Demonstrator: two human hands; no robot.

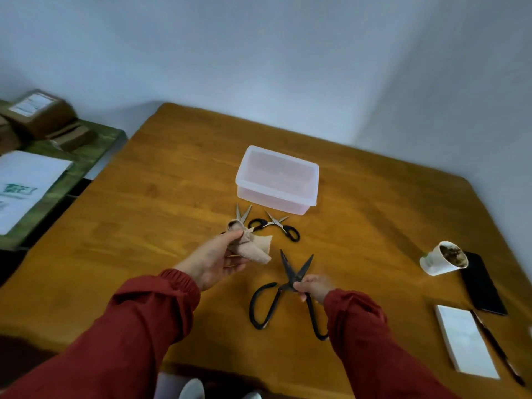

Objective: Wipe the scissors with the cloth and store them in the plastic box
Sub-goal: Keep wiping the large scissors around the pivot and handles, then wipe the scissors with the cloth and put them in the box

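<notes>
Now the big scissors (290,280) are in the right hand (312,286) — its fingers and thumb pinch them near the pivot, with the blades spread and pointing away. The left hand (216,260) grips the bunched cloth (253,246) just left of the blades, not touching them. Beyond the cloth a small pair (276,224) lies on the table (172,168) — a second pair (243,213) is partly hidden behind the cloth. The box (277,180) stands farther back. At the right are a cup (443,257), a phone (483,286) and a notepad (466,341).
</notes>
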